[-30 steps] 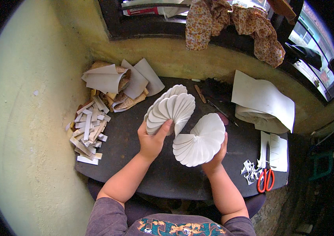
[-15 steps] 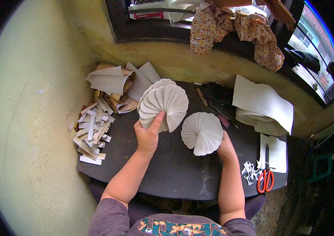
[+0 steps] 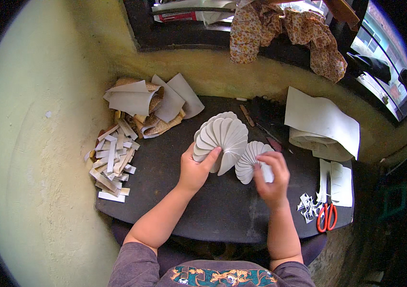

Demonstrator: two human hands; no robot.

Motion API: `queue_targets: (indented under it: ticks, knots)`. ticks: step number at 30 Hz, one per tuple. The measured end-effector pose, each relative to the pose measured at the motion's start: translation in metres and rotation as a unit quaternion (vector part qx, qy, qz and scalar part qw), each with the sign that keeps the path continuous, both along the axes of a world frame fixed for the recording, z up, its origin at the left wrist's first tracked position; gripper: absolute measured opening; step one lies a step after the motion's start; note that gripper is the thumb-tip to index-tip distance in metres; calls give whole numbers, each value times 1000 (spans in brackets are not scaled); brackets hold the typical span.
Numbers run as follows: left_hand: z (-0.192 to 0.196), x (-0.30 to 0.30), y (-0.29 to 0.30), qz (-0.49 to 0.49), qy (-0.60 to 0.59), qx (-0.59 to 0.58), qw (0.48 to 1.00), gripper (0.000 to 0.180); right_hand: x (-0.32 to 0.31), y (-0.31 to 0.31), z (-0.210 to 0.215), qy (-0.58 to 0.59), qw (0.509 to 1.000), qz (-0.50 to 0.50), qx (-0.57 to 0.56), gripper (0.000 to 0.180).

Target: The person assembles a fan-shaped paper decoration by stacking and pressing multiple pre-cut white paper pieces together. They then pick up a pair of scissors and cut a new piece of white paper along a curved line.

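Your left hand (image 3: pixel 195 168) grips the larger paper fan (image 3: pixel 221 139) upright above the bench (image 3: pixel 165 191); your right hand (image 3: pixel 271 178) pinches the smaller paper fan (image 3: pixel 250 159) just beside it. Squeezing too hard could crush pleats; a loose pinch may let them spring open.

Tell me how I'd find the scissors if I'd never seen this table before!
Start at the dark table and go to its right end, past the right hand. Just beyond a little heap of white paper snippets lie the scissors, near the front edge. Their bright red-orange handles are the only vivid colour among all the pale paper.
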State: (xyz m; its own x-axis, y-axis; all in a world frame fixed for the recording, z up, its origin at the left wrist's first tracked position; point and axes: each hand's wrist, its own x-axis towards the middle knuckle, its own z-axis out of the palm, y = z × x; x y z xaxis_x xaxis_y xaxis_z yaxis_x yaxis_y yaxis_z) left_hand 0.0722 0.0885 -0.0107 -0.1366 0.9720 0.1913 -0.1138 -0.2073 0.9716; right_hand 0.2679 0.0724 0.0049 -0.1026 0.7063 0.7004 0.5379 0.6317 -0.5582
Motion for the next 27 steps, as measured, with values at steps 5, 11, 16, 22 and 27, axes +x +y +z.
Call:
queue_targets:
  ticks: [5,11,16,22,27]
  knots:
    - [6,9,-11,-40,6,19,999,28,-19,-9,-2,-6,998,34,-52,42]
    - [4,14,-17,-56,-15,41,997,30,-24,-11,-5,-12,1000,-5,-27,45]
    - [4,14,-18,-74,-30,26,996,33,-24,-9,-9,-18,1000,-1,-17,47]
    - [4,19,-18,-55,-40,33,997,35,-32,-12,-16,-27,998,-44,-20,53]
    - [3,24,-20,-39,-53,36,997,34,-40,-10,-22,-17,997,-75,18,47]
